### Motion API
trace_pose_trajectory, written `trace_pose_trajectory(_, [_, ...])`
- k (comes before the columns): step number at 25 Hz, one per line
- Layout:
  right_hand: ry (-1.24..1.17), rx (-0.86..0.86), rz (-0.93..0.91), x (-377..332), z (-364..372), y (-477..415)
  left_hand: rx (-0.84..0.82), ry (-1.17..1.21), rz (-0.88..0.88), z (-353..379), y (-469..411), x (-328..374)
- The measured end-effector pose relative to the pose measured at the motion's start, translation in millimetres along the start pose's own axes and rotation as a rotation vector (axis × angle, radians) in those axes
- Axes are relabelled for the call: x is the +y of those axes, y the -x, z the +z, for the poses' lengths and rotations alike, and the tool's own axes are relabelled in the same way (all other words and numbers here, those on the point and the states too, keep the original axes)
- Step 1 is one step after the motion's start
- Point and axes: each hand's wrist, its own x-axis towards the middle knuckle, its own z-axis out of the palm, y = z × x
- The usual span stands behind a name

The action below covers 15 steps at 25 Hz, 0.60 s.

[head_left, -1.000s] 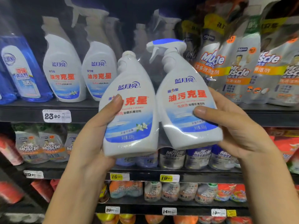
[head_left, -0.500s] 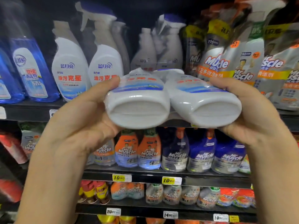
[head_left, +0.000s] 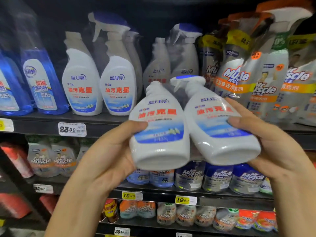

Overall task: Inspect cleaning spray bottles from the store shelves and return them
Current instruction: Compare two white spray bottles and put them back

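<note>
Facing shelves (head_left: 102,119), several tiers, packed with cleaner bottles and pouches.

Held up in front of the top tier, clear of it, just right of the matching shelved bottles (head_left: 118,86): pack (head_left: 188,127) of two white spray bottles, side by side and touching. Tilted, bases toward the camera, necks leaning back toward the shelf. Looks film-wrapped as one unit; too blurred to confirm.

Gripped from both sides. Left hand (head_left: 109,159) wrapped round the lower body of the left bottle (head_left: 159,130), thumb across the label. Right hand (head_left: 266,142) wrapped round the right bottle (head_left: 220,130), thumb on the label, fingers behind.

Handling, judged:
- Rigid plastic, probably full, so moderately heavy, with the weight low in the wide bases.
- Glossy skin plus film, likely slippery.
- Best held low on the wide bodies from both sides, or under the bases.
- Avoid lifting by neck or trigger: thin parts, poor leverage.

Looks: pear-shaped white bodies, blue-white label band, red characters, blue brand mark above. Right one fitted with a blue-topped trigger (head_left: 186,79); left one only a plain white cap (head_left: 154,84). No dents or leaks seen, within what the blur allows.
</note>
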Motion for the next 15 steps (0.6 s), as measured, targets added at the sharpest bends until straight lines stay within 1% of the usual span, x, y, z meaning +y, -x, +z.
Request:
trace_pose_trajectory(1, [0.029,-0.005,0.001,3.7,-3.4,1.1,-0.003,-0.026,-0.024,-6.0,-1.5,-3.3])
trace_pose_trajectory(3, [0.084,0.016,-0.009,12.3,-9.9,1.6,0.006,-0.086,-0.016,-13.9,-5.1,-12.5])
trace_pose_trajectory(7, [0.181,0.094,-0.064,29.0,-14.9,1.4,0.001,-0.154,0.092,-22.7,-12.1,-33.5])
trace_pose_trajectory(9, [0.231,0.114,-0.097,33.0,-16.5,2.6,-0.015,-0.222,0.118,-29.4,-18.4,-37.3])
trace_pose_trajectory(13, [0.323,0.115,-0.146,39.0,-23.2,1.1,-0.050,-0.398,0.188,-45.8,-30.6,-37.3])
trace_pose_trajectory(15, [0.346,0.084,-0.176,41.8,-25.2,-0.5,-0.052,-0.450,0.255,-52.0,-35.5,-40.5])
